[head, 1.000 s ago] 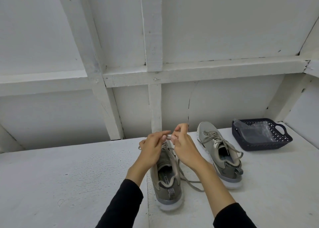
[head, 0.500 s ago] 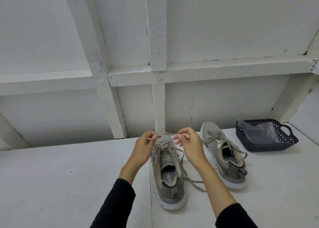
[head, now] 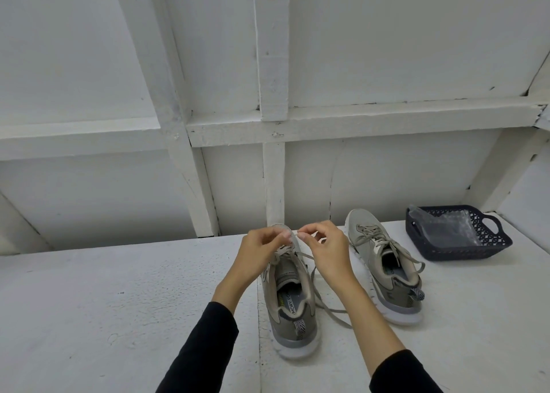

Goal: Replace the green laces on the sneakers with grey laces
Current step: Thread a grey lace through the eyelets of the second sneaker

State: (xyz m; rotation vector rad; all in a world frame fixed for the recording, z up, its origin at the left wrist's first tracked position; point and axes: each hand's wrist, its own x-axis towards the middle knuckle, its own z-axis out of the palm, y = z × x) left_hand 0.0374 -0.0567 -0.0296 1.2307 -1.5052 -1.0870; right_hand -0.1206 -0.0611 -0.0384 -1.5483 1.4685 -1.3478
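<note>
Two grey-green sneakers stand on the white table, toes pointing away from me. Over the toe half of the near sneaker (head: 290, 309), my left hand (head: 260, 254) and my right hand (head: 327, 251) each pinch a short stretch of its lace (head: 326, 306) between thumb and forefinger. The fingertips almost meet above the eyelets. A loose length of that lace trails over the table to the right of the shoe. The second sneaker (head: 384, 261) stands further right, laced, with its lace ends hanging loose.
A dark blue perforated basket (head: 464, 251) with handles sits at the back right and holds a clear plastic bag (head: 446, 229). White wooden wall framing rises right behind the table (head: 119, 303).
My hands were apart half a second ago with the lace stretched between them; now they have come together over the near sneaker's toe.
</note>
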